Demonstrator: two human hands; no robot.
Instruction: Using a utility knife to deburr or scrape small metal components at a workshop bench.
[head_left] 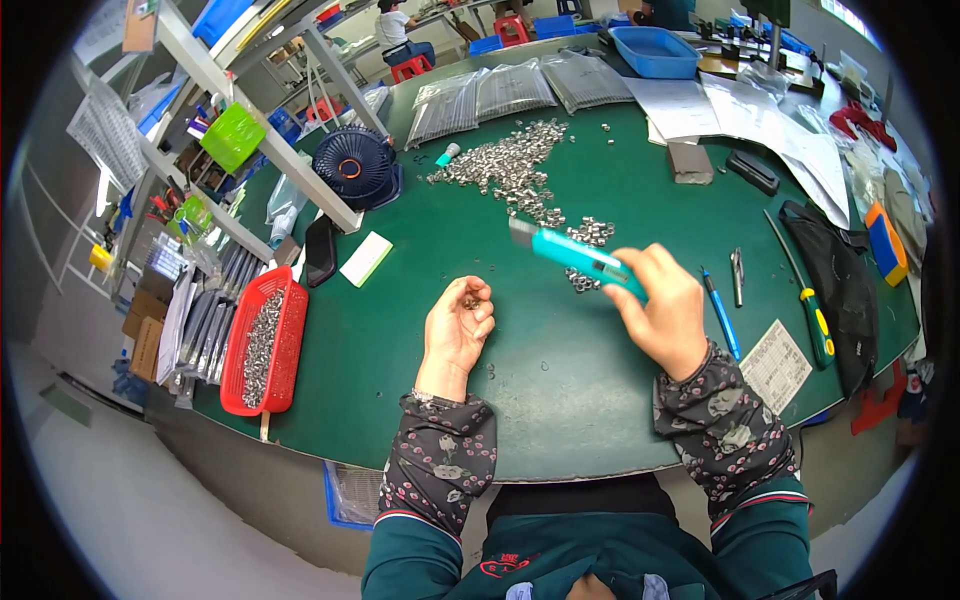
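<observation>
My right hand (pixel 668 308) grips a teal utility knife (pixel 578 254), its wide grey blade end pointing left and held above the table. My left hand (pixel 455 335) is palm up with curled fingers around a few small metal rings (pixel 472 301); how many is hidden. A small cluster of silver rings (pixel 591 233) lies behind the knife, and part of it is covered by the knife. Farther back spreads a large heap of the same short silver pieces (pixel 505 165). A few loose bits lie on the green table (pixel 560 400) near my left hand.
Left: a red basket (pixel 290 345) of metal pieces, phone (pixel 320 250), notepad (pixel 366 259), fan (pixel 355 167), shelf post (pixel 290 165). Back: bagged rods (pixel 515 90), blue bin (pixel 655 52). Right: grey block (pixel 690 163), blue pen (pixel 720 312), screwdriver (pixel 818 330), black bag (pixel 835 290).
</observation>
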